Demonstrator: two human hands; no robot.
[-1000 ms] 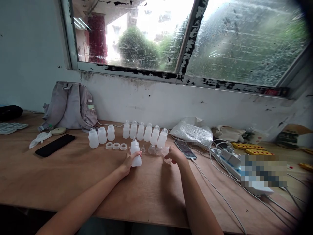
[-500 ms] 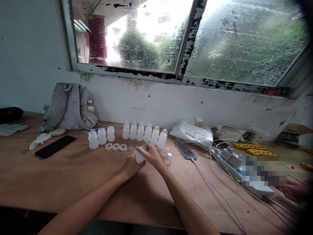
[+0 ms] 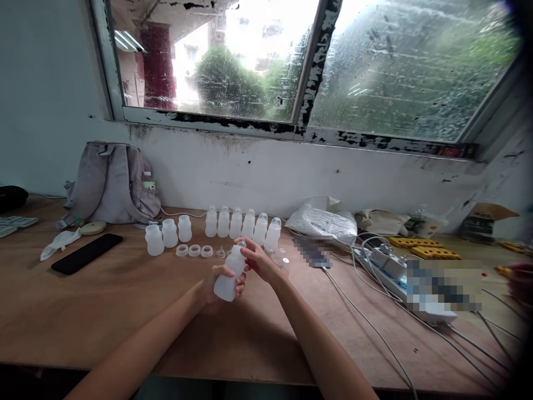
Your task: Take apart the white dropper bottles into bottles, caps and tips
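Observation:
A frosted white baby bottle [image 3: 225,286] is tilted above the table in front of me, its top leaning to the right. My left hand [image 3: 211,282] is wrapped round its body. With bent fingers, my right hand [image 3: 260,260] grips the bottle's top at the collar, where a clear nipple tip shows. Just beyond my hands lie several white screw rings [image 3: 194,250] and a clear silicone nipple [image 3: 220,251]. Clear caps [image 3: 284,263], partly hidden, rest by my right wrist. Three open bottles [image 3: 169,233] stand at the left, and several capped ones [image 3: 235,224] form a row behind.
On the left are a black phone [image 3: 87,253], a crumpled white wrapper [image 3: 60,243] and a grey backpack [image 3: 110,183]. To the right are a silvery plastic bag [image 3: 322,221], a power strip [image 3: 433,312] with trailing cables and yellow blocks [image 3: 435,253]. Another person's blurred hand [image 3: 520,283] is at the far right.
The bottle has come nearer to me and turned so its whole body shows. My right hand has shifted from over its top to the side of the collar. The other person's hand has moved up.

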